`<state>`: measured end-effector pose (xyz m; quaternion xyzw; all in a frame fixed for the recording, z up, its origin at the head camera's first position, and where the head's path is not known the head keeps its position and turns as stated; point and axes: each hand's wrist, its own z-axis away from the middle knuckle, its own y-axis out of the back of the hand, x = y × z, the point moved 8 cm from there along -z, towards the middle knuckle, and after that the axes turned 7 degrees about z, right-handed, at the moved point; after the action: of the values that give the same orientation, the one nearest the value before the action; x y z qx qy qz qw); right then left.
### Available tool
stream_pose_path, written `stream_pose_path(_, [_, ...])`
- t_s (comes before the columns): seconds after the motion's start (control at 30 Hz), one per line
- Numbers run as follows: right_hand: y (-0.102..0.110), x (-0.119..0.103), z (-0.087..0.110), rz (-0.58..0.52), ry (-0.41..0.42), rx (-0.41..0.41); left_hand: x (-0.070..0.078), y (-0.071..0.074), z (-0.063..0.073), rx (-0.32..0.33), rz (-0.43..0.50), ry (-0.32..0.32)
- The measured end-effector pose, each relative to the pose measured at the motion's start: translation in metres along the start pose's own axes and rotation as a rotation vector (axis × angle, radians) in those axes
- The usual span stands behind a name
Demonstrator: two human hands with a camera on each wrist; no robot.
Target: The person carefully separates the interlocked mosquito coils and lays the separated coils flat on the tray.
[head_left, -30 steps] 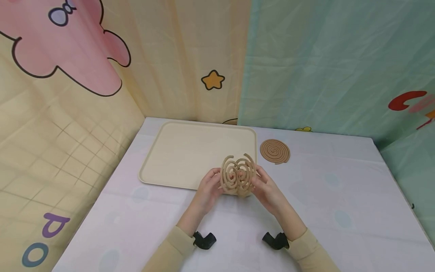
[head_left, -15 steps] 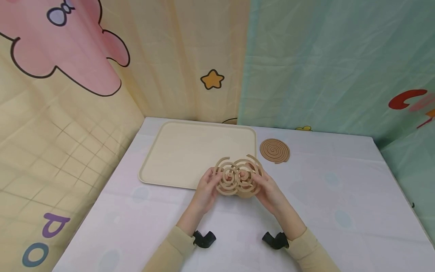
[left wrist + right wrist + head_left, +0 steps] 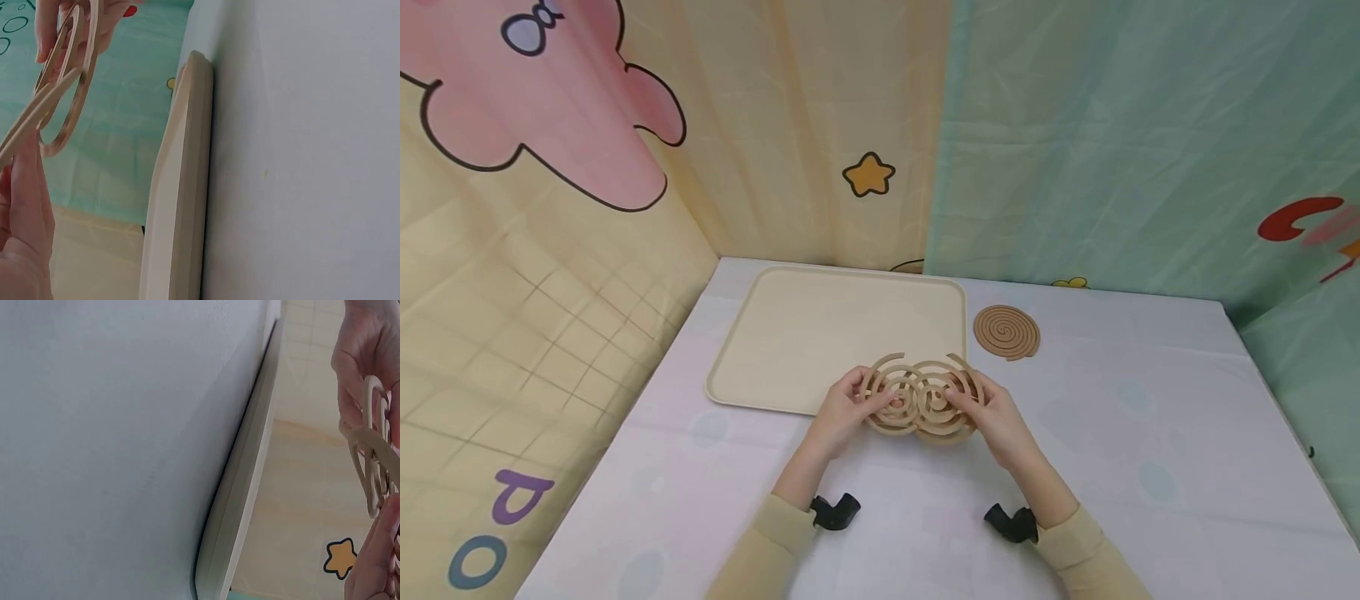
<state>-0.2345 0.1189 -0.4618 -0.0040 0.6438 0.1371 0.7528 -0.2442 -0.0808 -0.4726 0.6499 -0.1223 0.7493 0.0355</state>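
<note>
Two tan mosquito coils are held up side by side, spread partly apart, with their rings interlocked in the middle in the head view. My left hand (image 3: pixel 838 412) pinches the left coil (image 3: pixel 889 431), its thumb lying on the inner rings. The right coil (image 3: pixel 946 438) is held by my right hand (image 3: pixel 1003 421), thumb across the front near its centre. The fingers behind the coils are mostly hidden. From the left wrist, the coil (image 3: pixel 62 140) appears edge-on above the tray's level; the right wrist view also shows the looped rings (image 3: pixel 375 450) between both hands.
A beige tray (image 3: pixel 820 333) lies at the back left, its near right corner behind the coils. To its right, a darker brown coil (image 3: pixel 1006 332) lies flat on the white-covered table (image 3: pixel 1120 467). Printed curtains (image 3: pixel 1075 150) stand along the back and sides.
My hands have moved apart sideways, drawing the two tan coils from close together to a wider spread. The coils also tilt flatter and sit slightly lower. The brown coil and tray stay put.
</note>
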Motion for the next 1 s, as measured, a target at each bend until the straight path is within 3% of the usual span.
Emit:
stream_pose_path(0.13, [0.004,-0.002,-0.001,0.090,0.015,-0.003,0.001,0.001,-0.002,-0.069,-0.031,0.035])
stream_pose_path(0.33, [0.007,-0.002,-0.003,0.165,0.038,-0.028,0.003,0.003,-0.006,-0.103,-0.139,0.027])
stream_pose_path(0.63, [0.011,-0.001,-0.009,0.189,0.009,-0.043,0.006,0.005,-0.010,-0.100,-0.148,0.009])
stream_pose_path(0.73, [0.015,-0.005,-0.012,0.239,0.025,-0.037,0.011,0.004,-0.010,-0.100,-0.195,-0.013])
stream_pose_path(0.87, [0.018,-0.010,-0.016,0.291,0.048,-0.024,0.016,0.005,-0.010,-0.060,-0.290,-0.042])
stream_pose_path(1.0, [0.019,-0.009,-0.017,0.270,0.024,-0.009,0.018,0.007,-0.008,-0.001,-0.339,-0.060])
